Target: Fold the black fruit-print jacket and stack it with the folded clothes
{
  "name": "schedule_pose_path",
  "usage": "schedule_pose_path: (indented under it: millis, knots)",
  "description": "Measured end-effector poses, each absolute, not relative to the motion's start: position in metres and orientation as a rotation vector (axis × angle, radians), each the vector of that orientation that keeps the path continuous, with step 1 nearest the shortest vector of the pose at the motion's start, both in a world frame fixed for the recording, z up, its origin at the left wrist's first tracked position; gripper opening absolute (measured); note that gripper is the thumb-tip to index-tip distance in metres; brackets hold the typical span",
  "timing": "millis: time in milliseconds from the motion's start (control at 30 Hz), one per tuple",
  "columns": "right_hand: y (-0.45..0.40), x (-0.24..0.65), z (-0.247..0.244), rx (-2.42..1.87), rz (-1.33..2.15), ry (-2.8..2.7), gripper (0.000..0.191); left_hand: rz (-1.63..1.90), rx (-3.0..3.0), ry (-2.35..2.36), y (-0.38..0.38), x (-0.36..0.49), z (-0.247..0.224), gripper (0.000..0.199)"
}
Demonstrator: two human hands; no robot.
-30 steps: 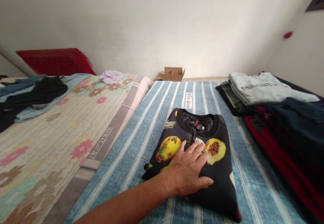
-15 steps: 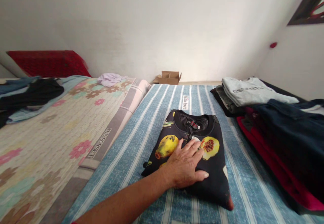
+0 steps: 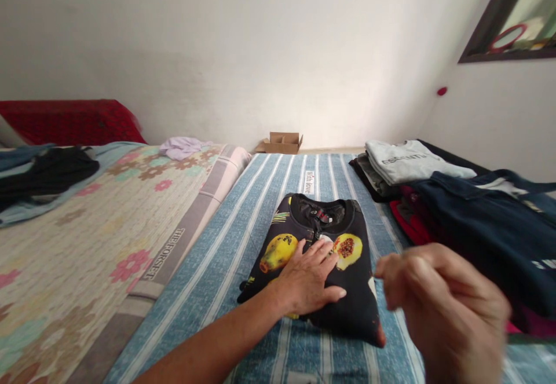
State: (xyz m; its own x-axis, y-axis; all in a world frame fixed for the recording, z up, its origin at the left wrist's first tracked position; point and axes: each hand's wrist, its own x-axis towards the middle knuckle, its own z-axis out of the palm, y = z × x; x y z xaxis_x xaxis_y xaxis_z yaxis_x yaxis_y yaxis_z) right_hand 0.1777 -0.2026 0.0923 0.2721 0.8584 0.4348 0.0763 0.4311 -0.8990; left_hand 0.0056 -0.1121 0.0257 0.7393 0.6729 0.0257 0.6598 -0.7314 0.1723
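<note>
Clock dirs from ctr of view. At 9, loose pile of dark & blue clothes (image 3: 47, 169) on floral bed (image 3: 108, 222); red panel (image 3: 72, 123) behind it, betw 9 & 10. Crumpled lilac cloth (image 3: 180, 147) at far end of same bed, also betw 9 & 10. Next, blue striped bed (image 3: 234, 222); small open cardboard box (image 3: 284, 143) past its far end at 12.

L hand (image 3: 306, 280) betw 5 & 6, palm down on folded black fruit-print shirt (image 3: 347, 277), which lies on striped bed approx 5, neckline twd 12. L grip spread flat, has hold of nothing. Grey top w/ lettering (image 3: 417, 161) at 3, on a stack.

R hand (image 3: 452, 308) at 4, blurred, nr shirt's R edge; fingers curled, can't tell if grip has hold of anything. Dark-framed window (image 3: 480, 42) approx 2. Folded navy garment (image 3: 490, 227) betw 3 & 4, atop reddish clothes.
</note>
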Motion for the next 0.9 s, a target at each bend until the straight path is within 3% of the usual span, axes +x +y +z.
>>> schedule_pose_path:
  millis: [200,400,467,767,900]
  knots:
    - [-0.132,0.159,0.049,-1.494,0.382,-1.576,0.029,0.156,2.685,1.035,-0.112,0.006,0.035,0.070]
    - [-0.105,0.158,0.020,-1.740,0.136,-1.952,0.039,0.536,2.548,1.063,-0.094,-0.007,0.045,0.038]
    - [-0.098,0.158,0.021,-1.792,0.106,-2.020,0.042,0.595,2.553,1.170,-0.080,-0.009,0.046,0.037]
    - [-0.076,0.164,0.006,-2.006,0.055,-2.131,0.059,-0.039,2.681,1.270,-0.019,0.007,0.038,0.061]
    - [-0.079,0.166,-0.010,-2.020,0.038,-2.120,0.067,-0.044,2.722,1.251,-0.017,0.006,0.024,0.065]
